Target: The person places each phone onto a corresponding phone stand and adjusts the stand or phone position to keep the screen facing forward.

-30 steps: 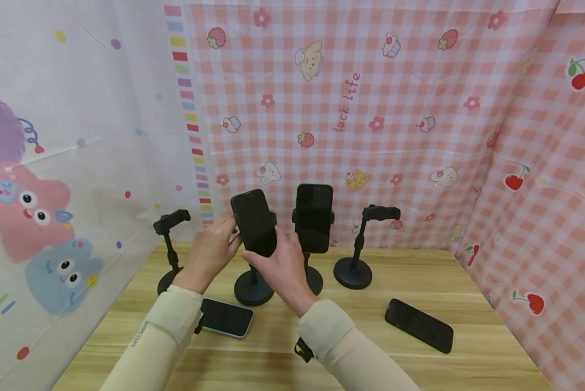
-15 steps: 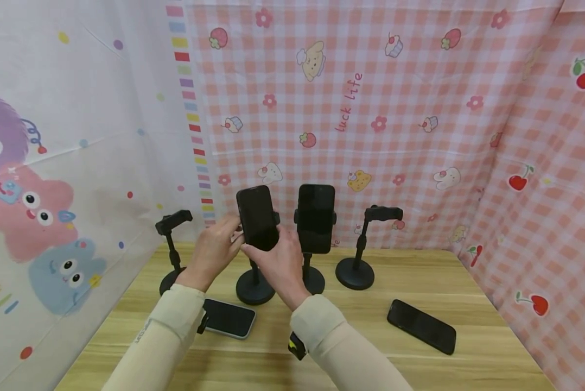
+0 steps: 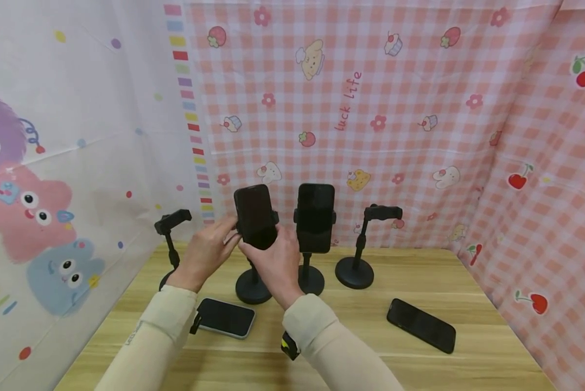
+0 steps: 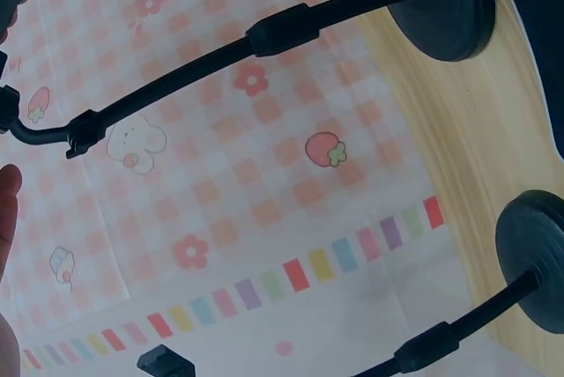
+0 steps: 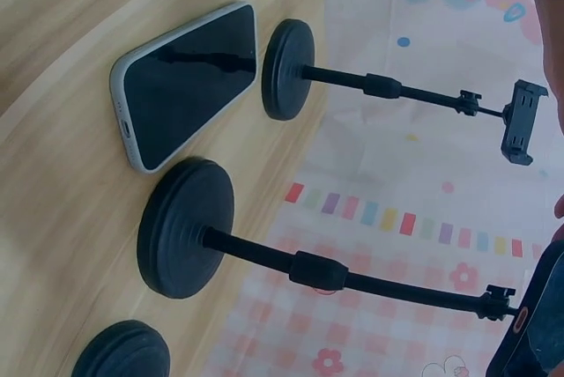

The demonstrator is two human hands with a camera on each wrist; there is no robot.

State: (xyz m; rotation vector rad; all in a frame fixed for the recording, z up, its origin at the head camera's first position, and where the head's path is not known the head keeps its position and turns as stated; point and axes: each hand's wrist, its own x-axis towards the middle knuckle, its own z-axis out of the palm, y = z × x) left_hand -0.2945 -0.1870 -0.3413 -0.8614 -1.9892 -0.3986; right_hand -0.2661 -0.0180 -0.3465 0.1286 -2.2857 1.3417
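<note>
A black smartphone (image 3: 255,216) sits upright, slightly tilted, at the head of a black phone stand (image 3: 253,286). My right hand (image 3: 278,266) grips its lower right part, thumb across the bottom edge and fingers at the right side. At the phone's left edge, my left hand (image 3: 209,252) holds on with its fingertips beside the clamp; some fingers are hidden behind it. The left wrist view shows the stand's stem (image 4: 203,64) and a fingertip (image 4: 9,183) at the border. In the right wrist view, only a corner of the phone (image 5: 538,324) appears beyond the stem.
Close on the right, another stand holds a second smartphone (image 3: 315,217). Stands with bare clamps flank them, one left (image 3: 172,220) and one right (image 3: 354,271). A silver-edged phone (image 3: 228,318) and a black phone (image 3: 421,326) lie on the wooden table (image 3: 351,353). Patterned cloths hang behind.
The held smartphone has turned a little more upright and risen slightly. Both hands stay at its sides, and my right forearm has shifted left.
</note>
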